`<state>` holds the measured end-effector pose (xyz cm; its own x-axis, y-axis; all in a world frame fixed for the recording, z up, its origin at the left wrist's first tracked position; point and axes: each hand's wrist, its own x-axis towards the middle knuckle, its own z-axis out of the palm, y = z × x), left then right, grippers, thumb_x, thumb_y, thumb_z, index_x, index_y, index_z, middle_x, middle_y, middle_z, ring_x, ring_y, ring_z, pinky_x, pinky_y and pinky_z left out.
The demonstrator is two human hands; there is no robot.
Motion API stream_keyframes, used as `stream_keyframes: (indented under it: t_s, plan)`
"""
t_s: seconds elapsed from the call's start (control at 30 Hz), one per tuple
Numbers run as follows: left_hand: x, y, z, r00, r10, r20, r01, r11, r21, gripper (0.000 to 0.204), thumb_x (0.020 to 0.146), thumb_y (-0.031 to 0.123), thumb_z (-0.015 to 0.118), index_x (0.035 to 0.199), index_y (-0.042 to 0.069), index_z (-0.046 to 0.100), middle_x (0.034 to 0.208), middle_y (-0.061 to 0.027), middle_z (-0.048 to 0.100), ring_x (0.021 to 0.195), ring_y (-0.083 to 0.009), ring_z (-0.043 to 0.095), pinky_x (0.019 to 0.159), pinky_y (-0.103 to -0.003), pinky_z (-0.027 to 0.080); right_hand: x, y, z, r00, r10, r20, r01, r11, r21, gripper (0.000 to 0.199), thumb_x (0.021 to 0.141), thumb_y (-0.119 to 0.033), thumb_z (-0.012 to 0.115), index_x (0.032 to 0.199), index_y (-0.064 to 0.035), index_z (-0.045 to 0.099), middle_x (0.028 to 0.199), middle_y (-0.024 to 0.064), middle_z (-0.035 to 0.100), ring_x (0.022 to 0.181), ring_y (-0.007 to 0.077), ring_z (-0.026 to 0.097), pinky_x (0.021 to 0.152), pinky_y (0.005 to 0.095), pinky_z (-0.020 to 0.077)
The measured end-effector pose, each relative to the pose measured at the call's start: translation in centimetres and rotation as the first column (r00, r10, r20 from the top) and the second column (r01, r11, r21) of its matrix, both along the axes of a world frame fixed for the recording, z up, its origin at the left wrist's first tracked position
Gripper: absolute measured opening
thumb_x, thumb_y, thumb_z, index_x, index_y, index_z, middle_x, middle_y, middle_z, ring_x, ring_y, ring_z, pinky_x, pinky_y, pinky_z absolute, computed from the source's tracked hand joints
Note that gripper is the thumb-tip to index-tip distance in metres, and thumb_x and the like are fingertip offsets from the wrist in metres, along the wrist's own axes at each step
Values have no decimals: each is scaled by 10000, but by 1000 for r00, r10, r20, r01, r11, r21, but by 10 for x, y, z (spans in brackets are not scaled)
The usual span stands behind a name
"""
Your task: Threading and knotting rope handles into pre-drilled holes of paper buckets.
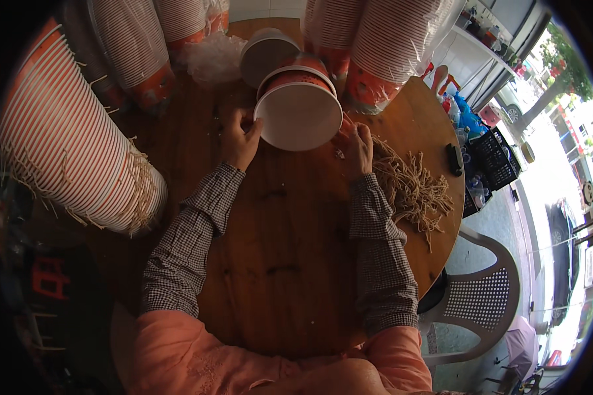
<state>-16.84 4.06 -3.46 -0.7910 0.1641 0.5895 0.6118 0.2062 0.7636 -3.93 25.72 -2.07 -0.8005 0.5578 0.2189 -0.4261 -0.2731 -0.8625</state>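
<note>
Centrally, one round paper tub, orange outside, white inside, tilted over the brown wooden worktop; left hand, fingers grasping its left edge; right hand, fingers likewise at its right

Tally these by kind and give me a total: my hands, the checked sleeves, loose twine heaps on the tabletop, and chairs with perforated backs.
Left hand and right hand: 2
Left checked sleeve and right checked sleeve: 2
Loose twine heap: 1
Perforated-back chair: 1
Total: 6
</note>
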Motion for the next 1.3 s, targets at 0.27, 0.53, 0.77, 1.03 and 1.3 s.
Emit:
stream_keyframes:
  t_s: [0.27,0.53,0.77,1.03,1.3]
  plan:
    - [80,-88,19,1000,19,20,-18,998,-67,263,863,110,664,1071,13,538,936,-84,613,781,-163,620,679,-277,508,73,-56,0,968,247,-38,-249,941,-230,104,991,-157,479,997,-54,494,1126,169,634,1012,272,639,886,396,527]
    - [195,-115,35,961,-129,-244,102,987,-122,288,864,55,617,1141,15,548,1137,-130,561,1075,-267,533,939,-363,426,122,-111,14,951,310,-7,-308,943,-127,54,985,-106,473,981,-67,510,1202,148,609,1129,248,584,943,382,483]
    - [222,-84,41,976,-218,11,218,976,3,233,854,89,675,1033,16,544,931,-99,585,860,-201,587,751,-288,471,150,-125,22,938,330,107,-346,901,260,86,967,-82,512,960,-15,566,1169,127,617,1068,198,602,892,324,489]
    - [184,-64,25,992,-127,-22,121,978,-172,389,855,167,683,1165,5,513,1014,-176,645,934,-283,661,776,-377,543,134,-128,14,961,265,84,-278,925,259,99,964,-84,518,977,3,564,1262,150,556,1116,213,581,912,326,494]
    - [195,-69,35,984,-168,-62,154,971,-184,250,879,105,621,1108,17,575,866,-173,671,763,-267,695,630,-330,572,134,-130,16,926,375,37,-377,923,83,77,956,-94,539,985,-30,570,1367,126,473,1231,219,503,963,353,466]
